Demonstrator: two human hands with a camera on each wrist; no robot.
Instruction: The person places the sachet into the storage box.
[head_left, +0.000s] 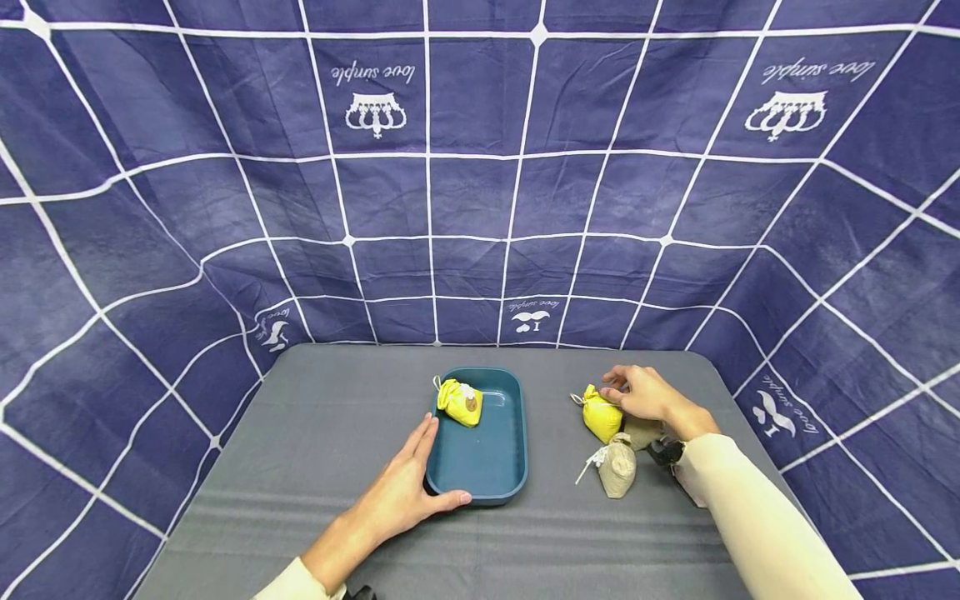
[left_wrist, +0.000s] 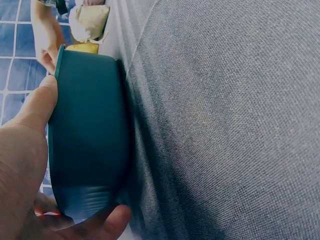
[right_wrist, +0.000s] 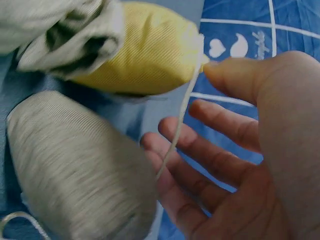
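Note:
My left hand rests at the near left corner of a teal plastic box, fingers nearly straight along one wall and thumb on the front rim. Inside the box, at its far left, lies a yellow drawstring pouch. At the right, my right hand is over another yellow drawstring pouch. Its thumb touches the top of this pouch in the right wrist view, while the other fingers are spread apart. Two beige pouches lie close to that hand.
A further pale item is partly hidden under the right sleeve. Grey cloth covers the table. Blue curtains with white grid lines stand behind it and on both sides.

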